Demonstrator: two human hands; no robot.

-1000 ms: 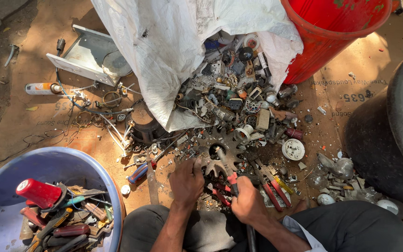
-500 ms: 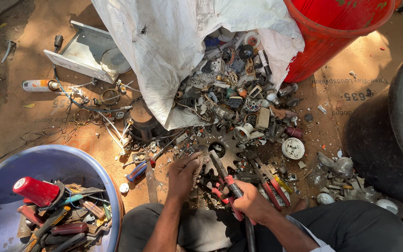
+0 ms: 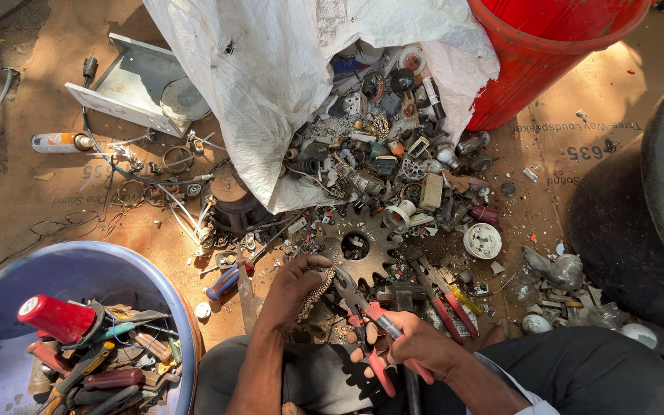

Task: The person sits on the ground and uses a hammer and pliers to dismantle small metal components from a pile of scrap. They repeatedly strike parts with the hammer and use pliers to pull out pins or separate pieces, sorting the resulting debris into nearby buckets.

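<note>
Both hands busy: left hand [image 3: 295, 286] pinched limp, light brass-coloured metal chain [image 3: 318, 289]; right hand [image 3: 416, 343] clenched stiff red-handled pliers [image 3: 369, 328] at handles.

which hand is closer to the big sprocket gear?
Left. The left hand lies against the sprocket gear at its lower-left edge, fingering a small chain. The right hand sits below it, gripping red-handled pliers.
</note>
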